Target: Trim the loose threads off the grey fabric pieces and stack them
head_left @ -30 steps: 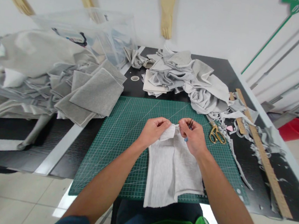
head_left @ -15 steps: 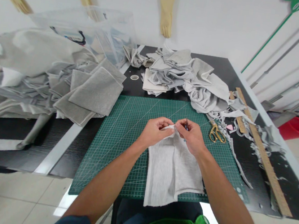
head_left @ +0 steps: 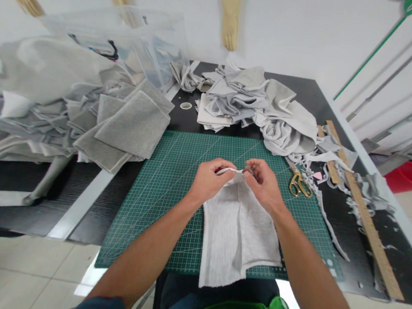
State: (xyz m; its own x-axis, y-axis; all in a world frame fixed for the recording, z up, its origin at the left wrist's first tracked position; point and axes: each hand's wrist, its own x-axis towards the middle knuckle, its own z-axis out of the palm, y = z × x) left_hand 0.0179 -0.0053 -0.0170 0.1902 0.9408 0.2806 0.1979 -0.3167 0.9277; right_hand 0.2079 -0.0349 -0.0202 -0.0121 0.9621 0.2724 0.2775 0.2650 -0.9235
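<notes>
- Pale grey cloth [head_left: 223, 227], head view: lies on the green cutting mat [head_left: 146, 212], overhanging its near edge.
- Left hand [head_left: 207, 180] and right hand [head_left: 263, 184]: pinch the cloth's far edge, close together.
- Handling, as judged: light, soft, limp; best gripped along the edge.

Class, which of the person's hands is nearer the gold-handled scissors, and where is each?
The right hand. It is at the far edge of the light grey cloth, left of the scissors; the left hand, at that edge too, is farther left.
</notes>
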